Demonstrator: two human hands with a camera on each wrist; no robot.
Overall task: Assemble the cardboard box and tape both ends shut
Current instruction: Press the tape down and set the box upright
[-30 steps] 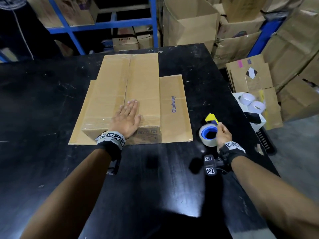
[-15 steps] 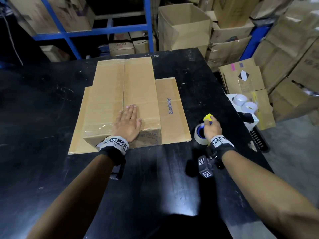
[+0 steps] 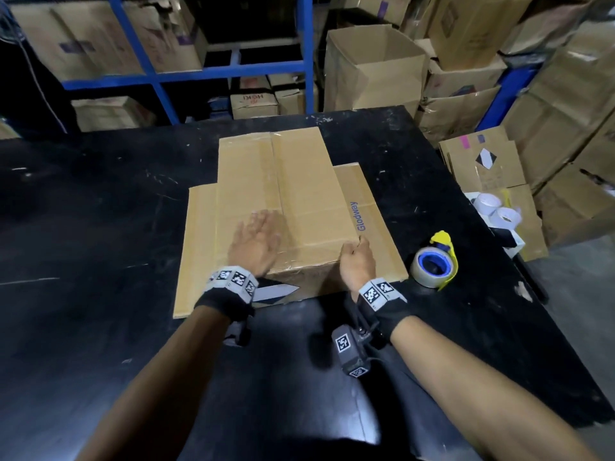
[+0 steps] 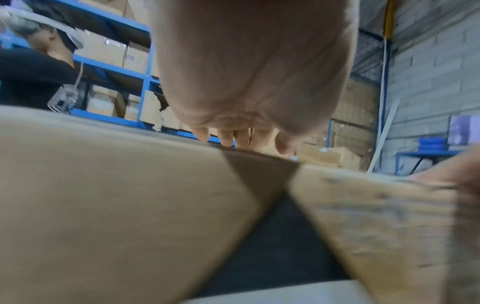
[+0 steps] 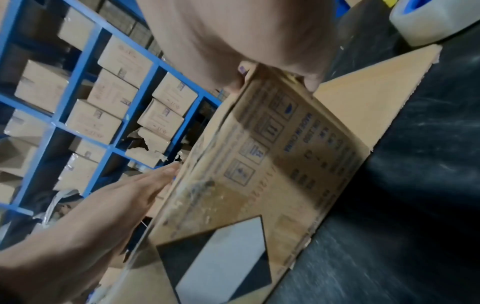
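We find the black table (image 3: 100, 227) bearing the cardboard box (image 3: 299, 194), which stands squared up with its top flaps folded down and a glossy strip of tape running along the centre seam and over the near face; its lower flaps lie splayed flat on the table on either side. Compared with half a second ago, the principal change is at the right hand (image 3: 357, 261): it has let go of the tape dispenser (image 3: 432, 266), which now stands alone on the table just beside the right-hand flap, and has crossed to the box's near right corner, where its fingers curl over the top edge and grip it. The left hand (image 3: 254, 246) remains flat on the box top, fingers straight and pressing, holding nothing. The right wrist view confirms the grip at the corner and shows the printed near face with its black-and-white diamond label (image 5: 215, 257). We judge that taping of this end is complete and that the hands are being set to turn the box over, the opposite end still standing open and untaped.
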